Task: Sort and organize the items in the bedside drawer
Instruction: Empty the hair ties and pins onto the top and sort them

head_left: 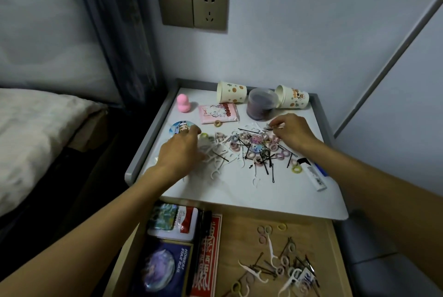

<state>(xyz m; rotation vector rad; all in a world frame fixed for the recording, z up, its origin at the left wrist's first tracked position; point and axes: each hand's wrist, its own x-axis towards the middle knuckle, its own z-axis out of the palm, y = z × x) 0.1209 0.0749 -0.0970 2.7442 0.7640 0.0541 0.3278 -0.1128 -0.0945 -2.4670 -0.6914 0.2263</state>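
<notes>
A heap of small hair ties, black bobby pins and white floss picks (254, 150) lies spread over the white top of the bedside table (239, 191). My left hand (179, 153) lies palm down on the left side of the heap, fingers curled over floss picks. My right hand (291, 130) is at the heap's far right edge and pinches a small pale item between thumb and fingers; what it is cannot be made out. Below, the open wooden drawer (239, 232) holds more ties, pins and floss picks (280, 265), plus boxes on its left.
At the back stand two paper cups on their sides (231, 92) (293, 97), a clear round tub (261, 103), a pink sponge (183, 102), a pink packet (218, 113) and a round badge (181, 127). A white tube (314, 175) lies at right. A bed (36, 133) is on the left.
</notes>
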